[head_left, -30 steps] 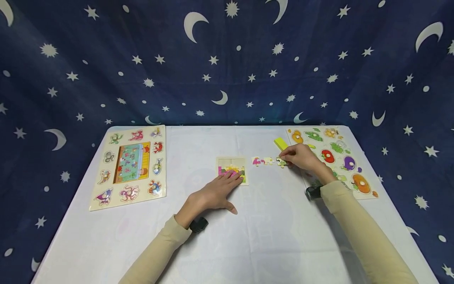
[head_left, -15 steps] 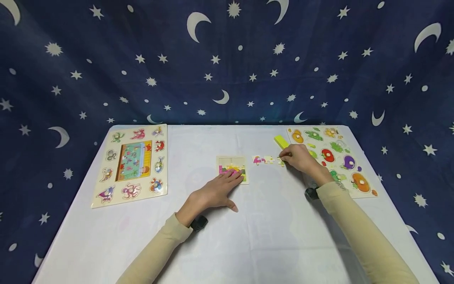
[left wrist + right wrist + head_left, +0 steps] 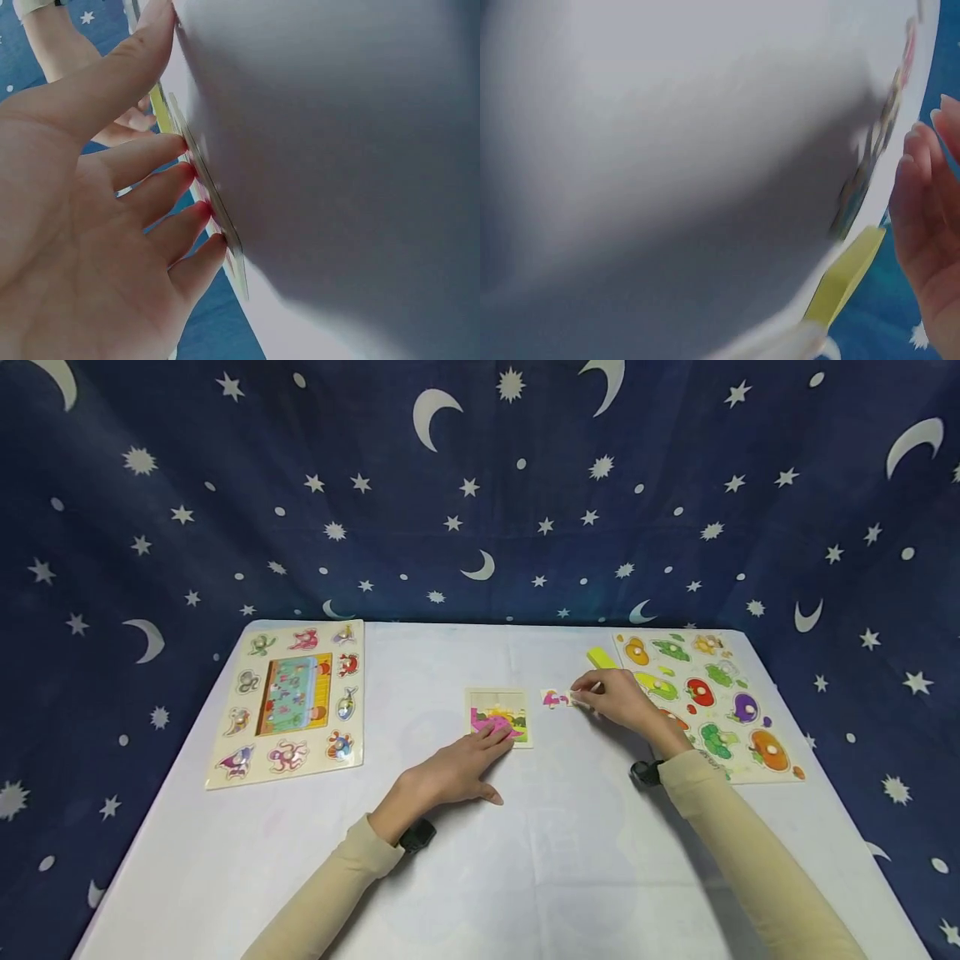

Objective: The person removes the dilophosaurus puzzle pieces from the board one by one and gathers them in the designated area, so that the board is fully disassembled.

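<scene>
In the head view, my left hand (image 3: 450, 772) rests on a small wooden jigsaw tray (image 3: 497, 697), with pink, yellow and green pieces in its lower part. Its fingertips touch the tray (image 3: 214, 199) in the left wrist view. My right hand (image 3: 622, 697) is over a row of loose jigsaw pieces to the tray's right. One pink-and-white jigsaw piece (image 3: 552, 699) shows beside its fingertips. From the right wrist, the loose pieces (image 3: 866, 165) lie on the table, and the right hand (image 3: 930, 217) appears a little apart from them, fingers loosely bent. The head view hides part of the row.
A yellow block (image 3: 601, 658) lies behind my right hand. At the right is a vegetable peg puzzle board (image 3: 738, 747); at the left, a sea-animal puzzle board (image 3: 251, 768). A starry dark blue cloth (image 3: 390, 510) hangs behind the white table (image 3: 480, 877).
My right hand has shifted left along the row, from the green piece at its right end toward the pieces nearer the tray. The left hand stays on the tray. The head view has shifted slightly.
</scene>
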Available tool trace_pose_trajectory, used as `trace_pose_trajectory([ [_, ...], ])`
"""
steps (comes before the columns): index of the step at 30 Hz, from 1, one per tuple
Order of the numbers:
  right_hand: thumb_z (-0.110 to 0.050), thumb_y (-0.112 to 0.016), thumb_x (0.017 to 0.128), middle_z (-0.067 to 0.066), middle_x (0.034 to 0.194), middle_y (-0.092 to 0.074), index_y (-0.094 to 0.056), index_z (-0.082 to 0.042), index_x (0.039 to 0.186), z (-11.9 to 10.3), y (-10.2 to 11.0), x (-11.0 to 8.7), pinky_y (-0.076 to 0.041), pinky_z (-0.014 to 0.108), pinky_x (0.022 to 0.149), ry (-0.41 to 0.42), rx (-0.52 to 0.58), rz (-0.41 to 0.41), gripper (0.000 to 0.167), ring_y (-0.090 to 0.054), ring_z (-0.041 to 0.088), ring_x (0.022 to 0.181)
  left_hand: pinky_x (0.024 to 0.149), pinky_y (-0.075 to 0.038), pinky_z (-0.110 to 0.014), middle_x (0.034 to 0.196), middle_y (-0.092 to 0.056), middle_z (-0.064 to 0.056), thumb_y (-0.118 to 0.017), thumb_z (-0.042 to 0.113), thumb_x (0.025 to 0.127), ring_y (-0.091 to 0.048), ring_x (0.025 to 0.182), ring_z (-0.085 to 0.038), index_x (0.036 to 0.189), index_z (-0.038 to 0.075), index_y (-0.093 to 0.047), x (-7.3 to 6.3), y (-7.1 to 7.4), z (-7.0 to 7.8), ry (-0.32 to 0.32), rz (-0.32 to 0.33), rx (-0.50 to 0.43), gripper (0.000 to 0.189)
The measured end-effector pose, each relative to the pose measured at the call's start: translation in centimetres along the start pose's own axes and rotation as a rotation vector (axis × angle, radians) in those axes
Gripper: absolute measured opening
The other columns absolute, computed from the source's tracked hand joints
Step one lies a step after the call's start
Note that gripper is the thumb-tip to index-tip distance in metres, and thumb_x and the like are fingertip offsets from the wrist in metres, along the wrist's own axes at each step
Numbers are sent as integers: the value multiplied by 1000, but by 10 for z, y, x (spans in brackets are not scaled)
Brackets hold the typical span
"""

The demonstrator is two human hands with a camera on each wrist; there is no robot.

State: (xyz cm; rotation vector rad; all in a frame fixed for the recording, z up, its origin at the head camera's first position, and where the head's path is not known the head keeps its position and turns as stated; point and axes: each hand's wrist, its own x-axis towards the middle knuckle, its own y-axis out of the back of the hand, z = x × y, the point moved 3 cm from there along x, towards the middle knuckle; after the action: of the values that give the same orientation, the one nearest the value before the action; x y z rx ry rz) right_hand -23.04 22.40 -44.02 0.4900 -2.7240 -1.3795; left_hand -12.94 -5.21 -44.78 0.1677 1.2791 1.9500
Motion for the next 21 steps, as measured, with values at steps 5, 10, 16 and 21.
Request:
trace_pose_trajectory([
  [5, -17, -73, 96, 10, 101, -74, -78, -8, 112, -18, -14, 7, -52, 27, 60, 11, 48, -29, 19, -62, 19, 76, 128, -21, -46, 173, -17, -6, -80, 36, 90, -10, 161, -27, 163, 9, -31, -4, 0, -1, 2, -1, -31, 92],
  [10, -18, -73, 96, 7, 98, -76, -78, -8, 112, -32, -30, 14, -53, 26, 64, 68, 69, -51, 19, -62, 16, 75, 129, -21, -46, 173, -17, -6, -79, 36, 90, -10, 161, -26, 163, 10, -30, -3, -1, -3, 10, -10, -37, 91],
  [16, -16, -72, 97, 6, 92, -76, -78, -7, 113, -46, -44, 23, -51, 25, 62, 97, 111, -98, 20, -62, 15, 69, 129, -19, -46, 173, -16, -9, -79, 32, 91, -9, 161, -26, 163, 8, -29, -2, 0, -3, 13, -31, -59, 90],
  [21, -14, -71, 98, 6, 85, -74, -78, -4, 113, -60, -55, 31, -51, 26, 61, 113, 167, -162, 20, -62, 17, 67, 129, -18, -46, 173, -15, -10, -79, 30, 92, -8, 161, -27, 163, 7, -29, -2, 2, -4, 10, -39, -89, 90],
])
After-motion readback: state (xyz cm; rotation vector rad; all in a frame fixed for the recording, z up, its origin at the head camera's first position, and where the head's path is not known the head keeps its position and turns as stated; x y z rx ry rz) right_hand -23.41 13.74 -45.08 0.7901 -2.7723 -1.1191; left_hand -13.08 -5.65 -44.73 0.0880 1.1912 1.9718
